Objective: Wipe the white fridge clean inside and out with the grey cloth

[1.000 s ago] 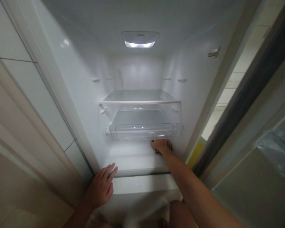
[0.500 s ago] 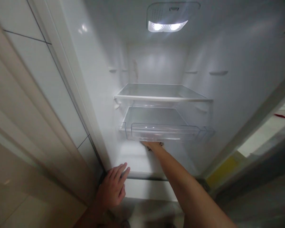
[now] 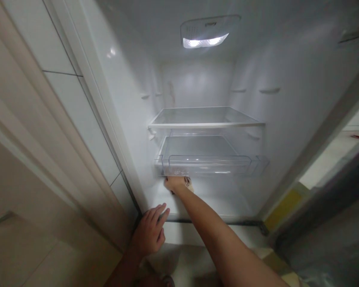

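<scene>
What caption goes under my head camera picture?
A right hand holds a patterned cloth inside a lit fridge, left hand by its front edge.

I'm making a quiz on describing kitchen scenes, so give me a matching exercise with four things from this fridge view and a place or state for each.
Things:
1. Left hand
2. Right hand
3. Lamp
4. Shelf

Places and states:
A. Lit, near the top of the fridge
B. Directly above the clear drawer
C. At the fridge's front left edge
D. Low inside the fridge, holding a patterned cloth

Right pairs: 1-C, 2-D, 3-A, 4-B
</scene>
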`<state>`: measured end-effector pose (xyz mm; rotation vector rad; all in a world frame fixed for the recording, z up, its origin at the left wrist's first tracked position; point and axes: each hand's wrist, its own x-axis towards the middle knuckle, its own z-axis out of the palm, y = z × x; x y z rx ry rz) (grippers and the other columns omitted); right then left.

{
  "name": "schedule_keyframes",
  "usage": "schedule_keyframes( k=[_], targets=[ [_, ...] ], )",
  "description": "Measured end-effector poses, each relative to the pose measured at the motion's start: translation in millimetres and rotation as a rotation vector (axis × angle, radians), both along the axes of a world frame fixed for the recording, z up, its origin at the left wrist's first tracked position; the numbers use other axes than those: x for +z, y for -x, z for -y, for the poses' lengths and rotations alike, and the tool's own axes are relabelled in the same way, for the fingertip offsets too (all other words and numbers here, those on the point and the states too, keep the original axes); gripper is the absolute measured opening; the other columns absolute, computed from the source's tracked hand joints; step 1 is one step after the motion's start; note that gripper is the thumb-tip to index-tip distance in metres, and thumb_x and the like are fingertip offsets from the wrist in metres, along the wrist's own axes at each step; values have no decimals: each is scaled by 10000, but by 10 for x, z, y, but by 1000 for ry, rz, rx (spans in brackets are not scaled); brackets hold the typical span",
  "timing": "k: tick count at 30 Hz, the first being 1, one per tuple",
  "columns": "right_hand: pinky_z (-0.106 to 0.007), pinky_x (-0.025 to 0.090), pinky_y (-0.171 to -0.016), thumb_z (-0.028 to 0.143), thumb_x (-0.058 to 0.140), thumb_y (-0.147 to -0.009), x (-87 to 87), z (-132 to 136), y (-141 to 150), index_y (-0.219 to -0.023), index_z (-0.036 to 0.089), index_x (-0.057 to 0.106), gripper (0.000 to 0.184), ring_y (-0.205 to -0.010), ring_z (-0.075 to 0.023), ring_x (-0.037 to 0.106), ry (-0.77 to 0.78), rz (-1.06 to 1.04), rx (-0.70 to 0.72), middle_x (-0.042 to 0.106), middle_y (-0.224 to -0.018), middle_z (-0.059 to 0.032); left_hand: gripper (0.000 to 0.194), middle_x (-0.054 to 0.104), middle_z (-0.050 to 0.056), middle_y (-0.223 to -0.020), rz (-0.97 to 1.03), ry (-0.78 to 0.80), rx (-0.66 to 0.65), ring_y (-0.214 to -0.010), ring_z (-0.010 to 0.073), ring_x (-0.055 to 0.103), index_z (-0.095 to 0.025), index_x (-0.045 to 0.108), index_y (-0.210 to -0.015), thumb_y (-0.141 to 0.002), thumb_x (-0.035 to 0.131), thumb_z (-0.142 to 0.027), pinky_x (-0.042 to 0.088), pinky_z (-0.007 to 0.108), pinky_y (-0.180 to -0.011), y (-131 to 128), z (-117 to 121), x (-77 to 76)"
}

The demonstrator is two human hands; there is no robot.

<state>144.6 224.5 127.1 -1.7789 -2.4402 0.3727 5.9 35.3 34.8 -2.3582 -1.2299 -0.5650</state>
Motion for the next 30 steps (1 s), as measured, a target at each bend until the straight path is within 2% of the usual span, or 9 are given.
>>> schedule_keyframes(
  k=[5,12,14,16,19,23,27,30],
  targets=[
    [-506,567,-1106,485,665,-1081,17,86,-449,-1278,142,717,399,-1232,-258,685,14,4,-79,710,-1302,-125,914,608,128,-1589,11,-3,-23,-1421,304,553,-194,337,-1714,-831,555,-117,444,457,-1182,37,-31,-13],
    [-501,576,-1087,486,686,-1070,23,70,-1675,-1302,137,700,420,-1210,-257,688,-9,39,-318,698,-1311,-126,847,631,120,-1548,16,-68,-52,-1395,286,567,-192,360,-1705,-879,532,-114,444,442,-1170,30,-48,23],
    [-495,578,-1083,489,689,-1067,30,64,-1940,-1316,141,694,428,-1214,-257,682,-21,48,-367,688,-1329,-129,852,634,120,-1541,16,-80,-60,-1383,285,572,-189,354,-1709,-880,536,-119,450,435,-1160,26,-50,35],
    [-488,581,-1077,484,686,-1068,22,53,-2081,-1317,146,693,419,-1208,-253,680,-33,52,-395,684,-1333,-127,857,629,122,-1546,20,-84,-62,-1380,287,573,-190,352,-1711,-879,545,-124,453,433,-1159,25,-54,35],
    [-493,570,-1088,486,677,-1071,-25,18,-2084,-1308,147,698,414,-1214,-253,678,-57,48,-401,688,-1331,-125,865,623,123,-1554,27,-82,-53,-1384,295,571,-198,352,-1713,-875,556,-126,452,439,-1165,29,-58,20],
    [-512,516,-1150,513,627,-1088,-99,-57,-1884,-1267,154,733,415,-1253,-258,673,-76,27,-362,717,-1313,-121,864,625,118,-1560,11,-65,-34,-1393,299,566,-212,339,-1719,-887,562,-142,459,445,-1156,32,-48,1],
    [-533,445,-1215,549,622,-1077,-123,-151,-1536,-1290,164,745,457,-1317,-278,651,-60,-18,-272,721,-1346,-123,844,612,118,-1573,11,-40,-26,-1406,293,550,-208,360,-1707,-890,556,-137,446,445,-1170,22,-34,1],
    [-532,425,-1236,573,610,-1078,-131,-202,-1145,-1330,182,729,480,-1358,-276,627,-42,-65,-187,684,-1424,-126,812,601,126,-1579,2,-32,-15,-1421,298,533,-196,409,-1681,-885,557,-133,427,452,-1181,12,-28,1]
  ],
)
